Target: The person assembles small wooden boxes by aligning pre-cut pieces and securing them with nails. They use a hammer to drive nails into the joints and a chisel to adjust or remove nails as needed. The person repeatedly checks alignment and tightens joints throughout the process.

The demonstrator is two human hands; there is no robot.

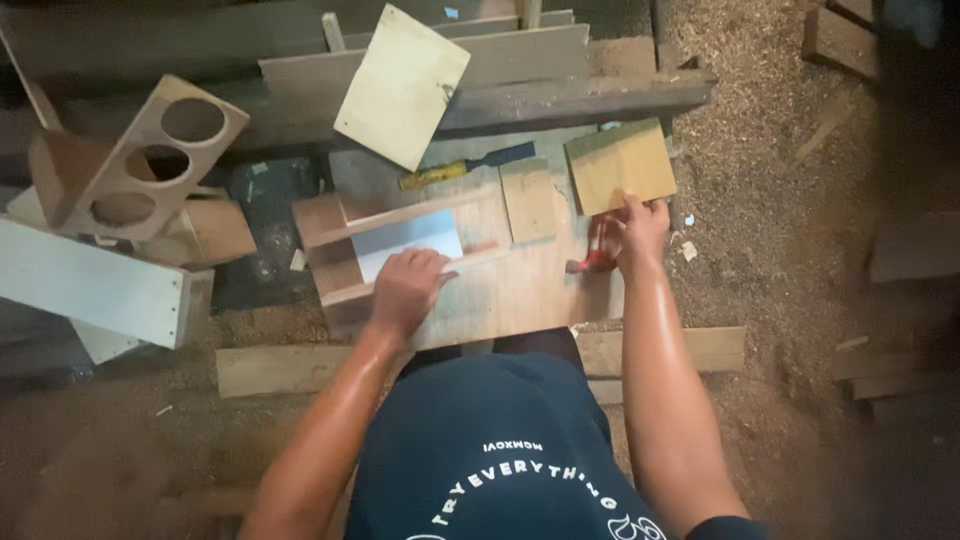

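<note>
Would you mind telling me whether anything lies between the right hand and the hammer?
Nothing visible does: the right hand is already at the hammer, its fingers around the handle, while the left hand rests on the wooden frame.

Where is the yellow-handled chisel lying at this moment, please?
In the head view, the yellow-handled chisel lies up the middle of the work board, just below the pale square panel and left of the yellowish block.

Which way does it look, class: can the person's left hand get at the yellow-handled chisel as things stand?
Probably yes. The left hand rests on the open wooden frame, and the yellow-handled chisel lies uncovered just beyond it, with nothing lying on top.
</note>
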